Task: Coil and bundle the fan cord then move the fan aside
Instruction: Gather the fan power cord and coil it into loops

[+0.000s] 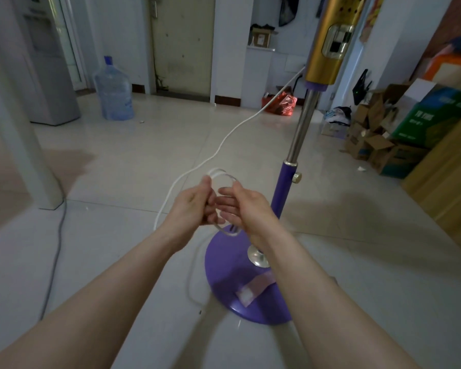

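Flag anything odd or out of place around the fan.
Two things. A pinkish strip of tape lies stuck on the fan's purple base, one end whitish, like a repair. A dark patch on the floor tiles at left looks like a damp stain, though it may be shadow.

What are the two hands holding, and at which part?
The coiled fan cord: the left hand grips the loops' left side; the right hand meets their right side, but blur hides its grip.
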A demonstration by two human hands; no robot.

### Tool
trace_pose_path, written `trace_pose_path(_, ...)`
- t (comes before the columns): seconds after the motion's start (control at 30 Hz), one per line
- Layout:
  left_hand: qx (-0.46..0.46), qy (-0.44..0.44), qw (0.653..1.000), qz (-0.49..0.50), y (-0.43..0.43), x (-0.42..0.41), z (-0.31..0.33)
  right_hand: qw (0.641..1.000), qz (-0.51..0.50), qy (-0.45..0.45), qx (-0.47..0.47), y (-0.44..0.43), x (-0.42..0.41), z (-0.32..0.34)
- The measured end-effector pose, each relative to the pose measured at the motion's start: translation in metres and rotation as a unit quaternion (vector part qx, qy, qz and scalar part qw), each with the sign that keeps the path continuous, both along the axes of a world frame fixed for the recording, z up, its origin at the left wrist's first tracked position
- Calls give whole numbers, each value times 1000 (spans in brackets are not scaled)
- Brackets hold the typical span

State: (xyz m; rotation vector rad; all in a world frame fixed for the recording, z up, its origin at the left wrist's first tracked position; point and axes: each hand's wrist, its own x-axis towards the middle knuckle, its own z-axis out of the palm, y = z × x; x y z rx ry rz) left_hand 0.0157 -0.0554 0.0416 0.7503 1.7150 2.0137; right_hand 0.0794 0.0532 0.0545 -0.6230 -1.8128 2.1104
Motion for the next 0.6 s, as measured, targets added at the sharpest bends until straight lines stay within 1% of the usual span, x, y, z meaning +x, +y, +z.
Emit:
trace_pose_path(0.03,34,-33,998,35,1,-3,6,996,9,5,90,-7,0,-4)
trace_pose_path(0.1,96,-105,988,65,1,-9,19,966,18,39,255,-21,0,-9)
trace_pose_path(0.13,129,-149,978,61,-1,-13,25,947,24,55,315,-28,1,-11)
trace_pose_path(0.17,168,-202,964,43,-4,-17,32,932,35,66,354,-35,2,-13)
trace_pose_path(0.23,256,-314,914,-27,-13,-23,43,909,60,77,405,-47,3,-15)
trace_pose_path(0.33,349,-419,829,-126,-31,-31,54,888,88,103,440,-60,4,-17)
trace_pose_path(0.4,399,-482,764,-159,-42,-37,58,864,109,120,477,-63,4,-14)
trace_pose_path(0.47,427,-527,718,-159,-51,-44,63,827,96,134,537,-65,3,-14)
trace_pose_path(0.5,439,-541,701,-152,-52,-46,65,801,74,139,577,-65,1,-14)
trace_pose_path(0.53,448,-548,693,-135,-51,-49,66,782,58,131,607,-65,0,-14)
trace_pose_path(0.57,449,-546,700,-107,-49,-50,67,781,56,117,611,-65,-1,-16)
trace_pose_path(0.6,433,-530,725,-75,-46,-50,68,802,60,105,585,-65,0,-17)
